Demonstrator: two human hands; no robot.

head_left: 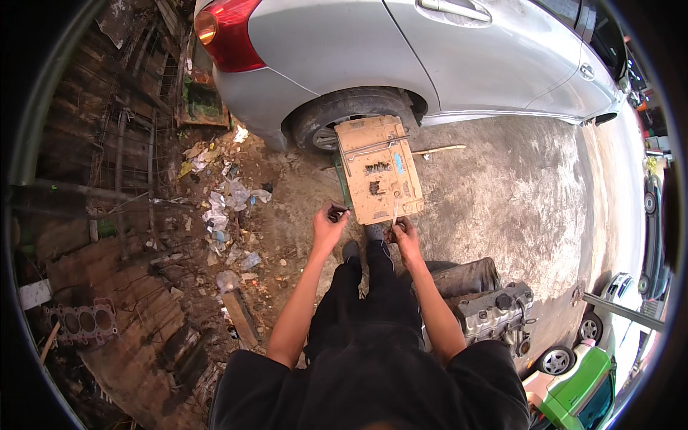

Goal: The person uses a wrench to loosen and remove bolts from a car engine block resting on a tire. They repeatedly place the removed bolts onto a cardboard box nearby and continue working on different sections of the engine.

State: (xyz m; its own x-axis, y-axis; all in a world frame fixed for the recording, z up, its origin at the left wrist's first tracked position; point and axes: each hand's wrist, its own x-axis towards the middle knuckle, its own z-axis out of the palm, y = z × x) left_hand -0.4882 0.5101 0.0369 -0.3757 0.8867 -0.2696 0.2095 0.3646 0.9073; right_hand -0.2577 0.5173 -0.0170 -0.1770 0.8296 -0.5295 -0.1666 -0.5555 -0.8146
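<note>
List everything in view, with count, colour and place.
Car: one, silver, top
Tail light: one, red, upper left
Wheel: one, black tyre, beyond the cardboard
Cardboard: one, brown, centre
Rods: at least two, grey, across cardboard
Small parts: two clusters, dark, mid-cardboard
Slender tool: one, pale, cardboard's near edge
Stick: one, tan, right of cardboard
Litter: many, mixed, left ground
Engine: one, grey, lower right
Holed metal part: one, rusty, lower left
Green vehicle: one, lower right
Trousers: one pair, black, below centre
Shirt: one, black, bottom
Left hand: one, bare, left of cardboard
Right hand: one, bare, at slender tool
</note>
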